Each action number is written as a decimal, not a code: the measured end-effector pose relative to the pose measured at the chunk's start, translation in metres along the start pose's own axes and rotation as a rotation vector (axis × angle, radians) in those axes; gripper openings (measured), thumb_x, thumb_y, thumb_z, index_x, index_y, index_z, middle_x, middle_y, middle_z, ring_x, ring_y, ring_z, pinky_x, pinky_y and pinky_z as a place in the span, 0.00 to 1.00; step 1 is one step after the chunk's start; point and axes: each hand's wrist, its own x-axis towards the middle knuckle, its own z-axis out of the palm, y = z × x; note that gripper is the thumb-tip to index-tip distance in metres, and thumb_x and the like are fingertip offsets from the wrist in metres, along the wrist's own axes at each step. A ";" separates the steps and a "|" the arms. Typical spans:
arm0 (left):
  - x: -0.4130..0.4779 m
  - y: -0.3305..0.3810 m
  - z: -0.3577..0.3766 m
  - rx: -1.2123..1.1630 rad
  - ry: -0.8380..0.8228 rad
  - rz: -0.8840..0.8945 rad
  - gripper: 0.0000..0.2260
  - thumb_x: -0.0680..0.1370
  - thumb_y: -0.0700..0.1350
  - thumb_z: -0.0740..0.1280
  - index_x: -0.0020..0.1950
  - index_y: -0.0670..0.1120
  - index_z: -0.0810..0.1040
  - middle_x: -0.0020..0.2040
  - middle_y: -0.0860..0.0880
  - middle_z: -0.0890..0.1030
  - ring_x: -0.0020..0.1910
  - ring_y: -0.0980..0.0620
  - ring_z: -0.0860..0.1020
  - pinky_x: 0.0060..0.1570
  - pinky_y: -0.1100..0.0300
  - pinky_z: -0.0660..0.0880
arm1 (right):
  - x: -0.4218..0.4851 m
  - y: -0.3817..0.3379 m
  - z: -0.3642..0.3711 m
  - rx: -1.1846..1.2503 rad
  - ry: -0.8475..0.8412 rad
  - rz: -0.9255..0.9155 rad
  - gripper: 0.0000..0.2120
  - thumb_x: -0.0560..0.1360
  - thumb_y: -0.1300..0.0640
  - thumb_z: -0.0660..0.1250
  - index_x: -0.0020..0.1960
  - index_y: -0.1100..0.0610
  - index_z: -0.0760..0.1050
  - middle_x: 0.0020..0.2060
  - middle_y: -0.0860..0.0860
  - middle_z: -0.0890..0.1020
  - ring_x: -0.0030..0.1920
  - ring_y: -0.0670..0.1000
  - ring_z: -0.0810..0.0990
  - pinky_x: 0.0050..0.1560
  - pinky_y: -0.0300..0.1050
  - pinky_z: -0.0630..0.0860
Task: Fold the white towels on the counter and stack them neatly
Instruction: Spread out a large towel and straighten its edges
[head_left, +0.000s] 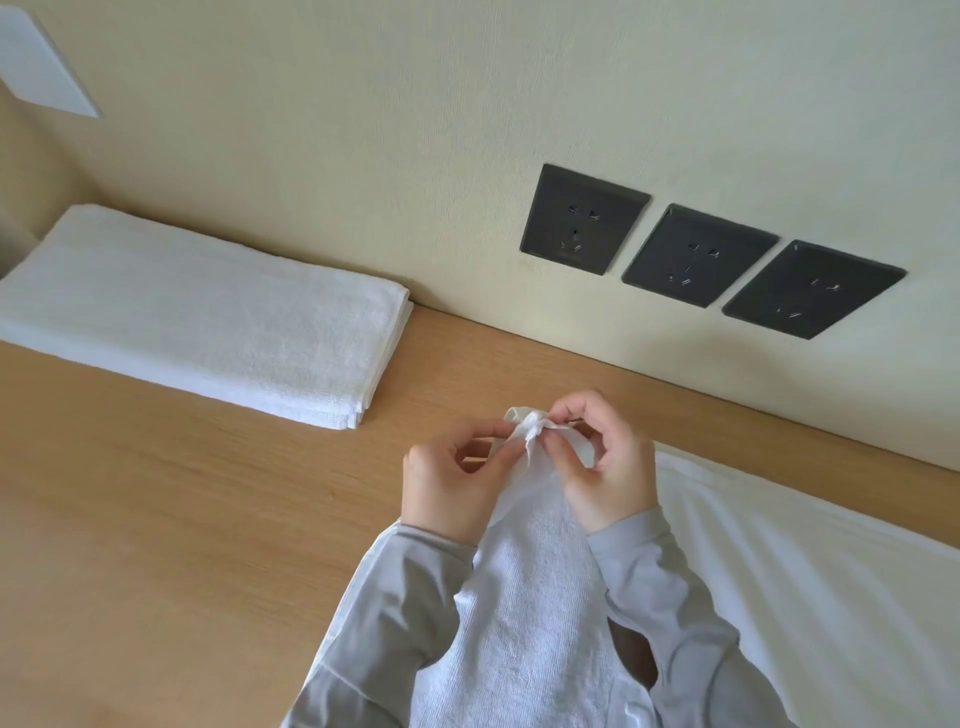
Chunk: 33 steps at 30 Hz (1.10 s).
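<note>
Corner-finding on a towel; the folding itself is not yet begun.
Your left hand (457, 483) and right hand (608, 467) both pinch one bunched corner of the towel (540, 597), lifted above the counter (156, 493) (a folded towel (208, 312) lies by the wall). Next, probably, you draw the corners apart. The cloth hangs limp, ribbed and soft.

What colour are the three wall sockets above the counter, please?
Dark grey, nearly black; the sockets show plainly in the head view, the only one.
</note>
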 end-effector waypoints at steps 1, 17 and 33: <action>0.000 0.000 0.000 -0.003 -0.001 -0.011 0.03 0.63 0.49 0.74 0.34 0.58 0.82 0.29 0.53 0.82 0.29 0.59 0.78 0.31 0.66 0.73 | 0.001 -0.001 -0.001 -0.020 -0.022 -0.019 0.03 0.68 0.66 0.65 0.38 0.60 0.74 0.35 0.47 0.78 0.38 0.45 0.76 0.43 0.35 0.72; 0.004 0.003 -0.002 0.027 0.108 0.015 0.12 0.70 0.36 0.73 0.34 0.54 0.80 0.31 0.53 0.82 0.32 0.56 0.79 0.37 0.58 0.75 | 0.007 -0.008 0.000 -0.113 -0.149 0.036 0.07 0.67 0.61 0.72 0.35 0.63 0.76 0.39 0.54 0.77 0.39 0.48 0.75 0.41 0.30 0.67; -0.002 0.008 -0.007 0.037 0.005 0.038 0.10 0.70 0.38 0.74 0.36 0.54 0.81 0.34 0.45 0.82 0.33 0.50 0.78 0.37 0.54 0.76 | 0.023 -0.013 -0.019 0.123 -0.407 0.196 0.10 0.68 0.66 0.73 0.41 0.54 0.75 0.36 0.49 0.78 0.36 0.43 0.75 0.40 0.35 0.69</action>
